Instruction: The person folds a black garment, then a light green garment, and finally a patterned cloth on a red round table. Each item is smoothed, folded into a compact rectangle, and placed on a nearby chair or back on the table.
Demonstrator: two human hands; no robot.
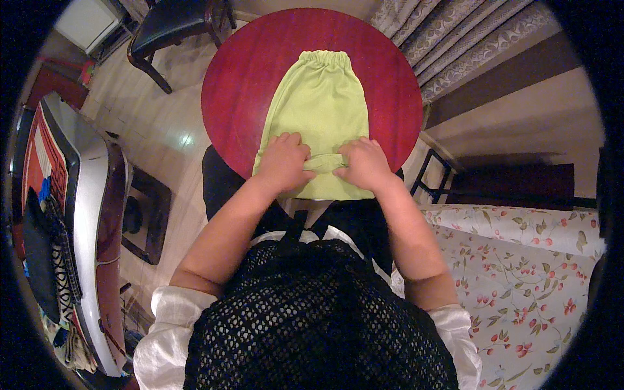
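Observation:
A lime-green cloth piece [319, 107] with a gathered, elastic-looking end lies flat on a round red table [234, 92]. The gathered end points away from me, and the wider end reaches the near edge of the table. Across the wider part runs a raised fold or band of the same cloth. My left hand [286, 162] grips the left part of this fold between thumb and fingers. On its right part, my right hand [364, 165] pinches the fold in the same way. A short stretch of the fold shows between my hands.
A black-seated chair [168, 29] stands beyond the table at the left. Patterned curtains [448, 39] hang at the upper right. Floral fabric [516, 273] covers a surface at my right. At my left, a silver-edged unit [90, 219] has clothes piled on it.

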